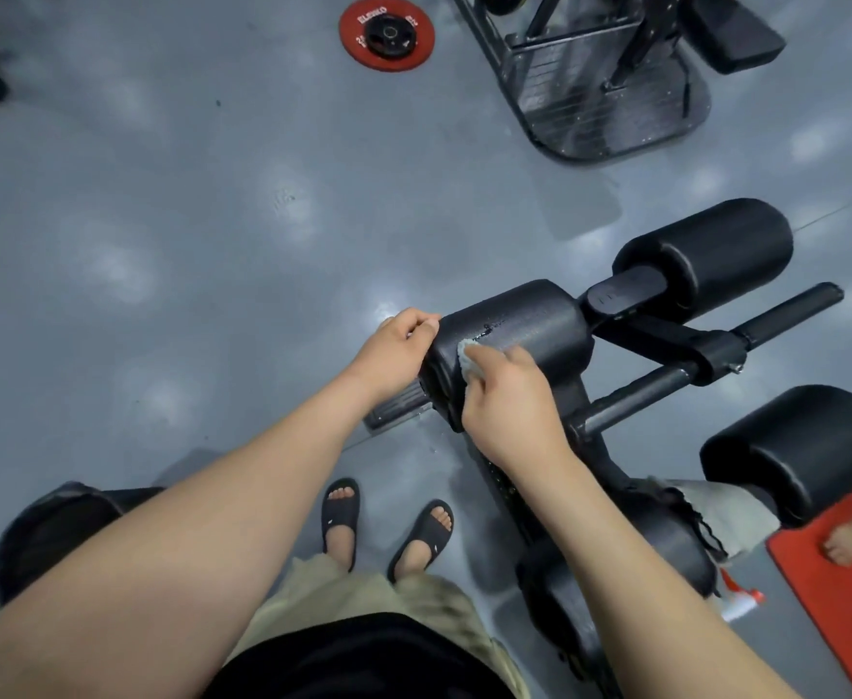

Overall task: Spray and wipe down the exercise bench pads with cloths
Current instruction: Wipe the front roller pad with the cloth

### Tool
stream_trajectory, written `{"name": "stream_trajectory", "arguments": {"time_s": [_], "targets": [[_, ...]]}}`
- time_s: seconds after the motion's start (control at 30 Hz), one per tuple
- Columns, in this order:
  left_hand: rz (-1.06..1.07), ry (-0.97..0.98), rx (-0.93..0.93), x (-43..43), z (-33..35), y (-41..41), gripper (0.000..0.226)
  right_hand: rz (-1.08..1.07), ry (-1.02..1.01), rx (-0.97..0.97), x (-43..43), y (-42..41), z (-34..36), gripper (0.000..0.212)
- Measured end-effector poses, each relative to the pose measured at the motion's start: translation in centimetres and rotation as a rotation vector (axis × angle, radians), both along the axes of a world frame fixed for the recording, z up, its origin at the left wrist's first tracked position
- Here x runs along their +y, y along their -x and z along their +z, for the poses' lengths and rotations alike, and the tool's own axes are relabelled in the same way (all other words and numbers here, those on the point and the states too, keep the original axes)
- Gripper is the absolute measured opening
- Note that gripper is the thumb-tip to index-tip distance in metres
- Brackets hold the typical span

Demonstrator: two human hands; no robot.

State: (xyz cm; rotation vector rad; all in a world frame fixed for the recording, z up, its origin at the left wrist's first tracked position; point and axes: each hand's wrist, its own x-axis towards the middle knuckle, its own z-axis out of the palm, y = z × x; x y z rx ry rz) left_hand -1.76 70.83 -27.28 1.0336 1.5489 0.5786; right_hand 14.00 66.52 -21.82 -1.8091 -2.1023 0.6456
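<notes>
Two grips — left hand (396, 345) pad (530, 320), right hand (507, 396) cloth (466, 354)

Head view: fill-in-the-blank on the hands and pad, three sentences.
The right hand presses a pale ____ onto the roller pad.
The left hand grips the end of that same ____.
The weight plate lying on the floor is ____.
Missing: cloth; pad; red.

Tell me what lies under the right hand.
A pale cloth, pressed on the black roller pad, shows past the right hand at its fingertips. The hand covers the rest of it.
</notes>
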Motion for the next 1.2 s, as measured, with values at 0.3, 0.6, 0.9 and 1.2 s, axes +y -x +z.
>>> {"name": "stream_trajectory", "arguments": {"time_s": [0.3,0.6,0.9,1.2], "targets": [[-0.013,-0.022,-0.015,0.1,-0.1,0.1,0.030,0.165,-0.034,-0.148,-2.5,1.8,0.3,0.048],[0.000,-0.017,-0.023,0.1,-0.1,0.3,0.028,0.171,-0.077,-0.164,-1.2,0.5,0.4,0.038],[0.014,-0.055,-0.011,-0.6,-0.1,0.1,0.013,0.143,-0.001,-0.174,-0.8,-0.3,0.8,0.042],[0.017,-0.067,-0.044,-0.9,0.1,0.4,0.025,0.246,-0.014,-0.080,-0.2,-0.2,0.3,0.043]]}}
